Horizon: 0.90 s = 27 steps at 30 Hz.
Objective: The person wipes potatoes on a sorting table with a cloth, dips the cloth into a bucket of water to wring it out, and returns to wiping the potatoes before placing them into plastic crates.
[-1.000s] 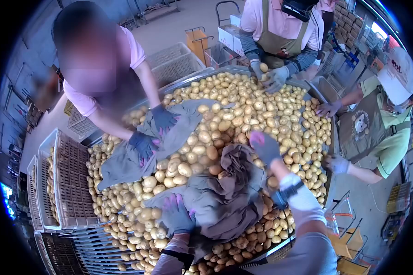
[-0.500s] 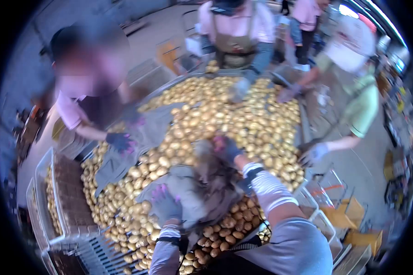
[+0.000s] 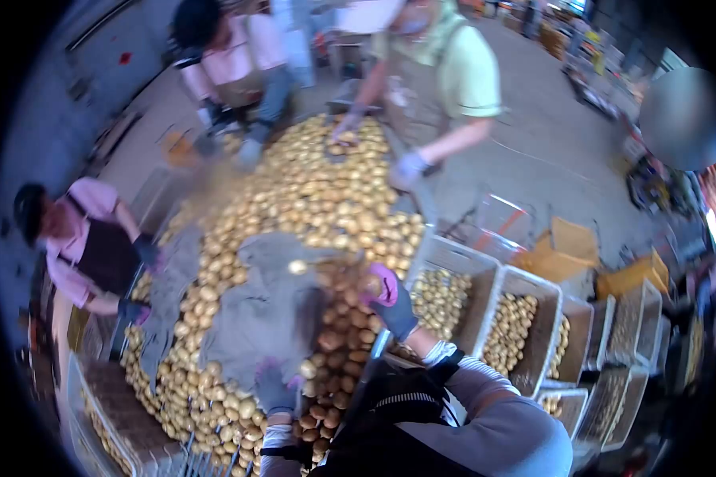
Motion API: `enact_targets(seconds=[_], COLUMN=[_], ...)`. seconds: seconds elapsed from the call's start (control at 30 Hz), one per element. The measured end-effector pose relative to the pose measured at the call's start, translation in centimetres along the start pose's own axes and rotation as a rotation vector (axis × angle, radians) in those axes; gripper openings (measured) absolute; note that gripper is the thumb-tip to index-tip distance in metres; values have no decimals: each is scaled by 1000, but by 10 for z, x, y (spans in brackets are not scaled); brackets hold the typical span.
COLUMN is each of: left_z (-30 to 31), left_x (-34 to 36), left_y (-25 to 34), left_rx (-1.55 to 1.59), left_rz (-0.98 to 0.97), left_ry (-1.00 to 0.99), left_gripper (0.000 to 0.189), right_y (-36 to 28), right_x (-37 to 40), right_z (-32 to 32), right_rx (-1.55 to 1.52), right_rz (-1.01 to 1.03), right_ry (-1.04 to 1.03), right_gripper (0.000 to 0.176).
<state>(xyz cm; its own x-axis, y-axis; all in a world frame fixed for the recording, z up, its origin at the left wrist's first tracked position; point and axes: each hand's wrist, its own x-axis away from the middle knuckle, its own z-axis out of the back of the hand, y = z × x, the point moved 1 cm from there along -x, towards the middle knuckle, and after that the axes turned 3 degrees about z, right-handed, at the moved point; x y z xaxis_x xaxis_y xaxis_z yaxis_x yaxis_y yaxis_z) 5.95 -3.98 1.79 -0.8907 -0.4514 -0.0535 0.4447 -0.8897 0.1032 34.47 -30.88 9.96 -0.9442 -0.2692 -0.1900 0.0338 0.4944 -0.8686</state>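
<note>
Many potatoes point(image 3: 302, 191) cover a large sorting table. A grey cloth point(image 3: 266, 306) lies spread over part of them. My left hand point(image 3: 277, 388), in a grey glove with pink fingertips, rests at the cloth's lower edge; its fingers look spread. To the right, my right hand point(image 3: 390, 300), in a like glove, is raised over the table's right edge with its fingers curled round a potato point(image 3: 369, 285). Darker brown potatoes point(image 3: 344, 350) lie between my hands. Another potato point(image 3: 297, 267) shows over the cloth's top part.
Crates of potatoes point(image 3: 525, 318) line the right side, and another crate point(image 3: 127, 405) stands at the lower left. Three people in aprons work at the far and left sides. A second grey cloth point(image 3: 169, 294) lies near the left person. Yellow boxes point(image 3: 565, 250) are on the floor.
The view has turned right, showing more crates. My right hand has moved off the bunched cloth toward the table's right edge and now holds a potato. The cloth lies flatter, exposing more brown potatoes.
</note>
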Motion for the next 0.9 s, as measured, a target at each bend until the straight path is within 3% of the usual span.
enact_targets(seconds=[0.03,0.13,0.17,0.2,0.23,0.3,0.33,0.37,0.4,0.43,0.5,0.6,0.67,0.7,0.77,0.87,0.9], left_z=[-8,-10,-7,-9,2,-9,-13,-18,-23,-33,-54,-16,-4,2,54,90,93], left_x=[-4,-4,-3,-1,-6,-11,-14,-18,-22,-23,-23,-24,-10,-3,41,77,83], left_y=[-3,-3,0,6,11,2,-4,-10,-16,-28,-60,-98,-169,-211,-195,-171,-159], left_rx=[24,137,183,147,307,266,260,422,579,576,922,597,305,133,-40,-73,-74], left_rz=[-8,-44,7,25,82,71,61,201,344,334,442,314,505,651,710,745,744], left_ry=[40,105,99,236,162,218,210,108,-1,-14,304,579,618,559,708,723,717], left_gripper=[81,56,48,40,36,30,30,30,30,30,31,34,37,40,41,42,42], right_y=[3,9,40,44,38,18,3,-10,-33,-52,-62,-62,-23,0,70,-130,-141], right_x=[14,69,95,122,146,183,197,209,212,213,219,225,241,250,277,159,146], right_z=[27,88,127,155,182,217,228,237,239,243,263,293,358,403,560,474,518], right_rx=[237,-53,79,-233,-556,-1205,-1317,-1191,-1152,-1112,-1131,-1068,-963,-876,-636,-483,-470], right_rz=[-17,-219,-218,-337,-450,-411,-448,-424,-397,-370,-269,-219,-253,-295,-542,155,298], right_ry=[51,265,367,421,449,206,347,500,526,549,459,602,771,866,960,1267,1032], right_gripper=[58,45,38,39,40,46,56,65,67,69,68,46,38,35,29,31,38])
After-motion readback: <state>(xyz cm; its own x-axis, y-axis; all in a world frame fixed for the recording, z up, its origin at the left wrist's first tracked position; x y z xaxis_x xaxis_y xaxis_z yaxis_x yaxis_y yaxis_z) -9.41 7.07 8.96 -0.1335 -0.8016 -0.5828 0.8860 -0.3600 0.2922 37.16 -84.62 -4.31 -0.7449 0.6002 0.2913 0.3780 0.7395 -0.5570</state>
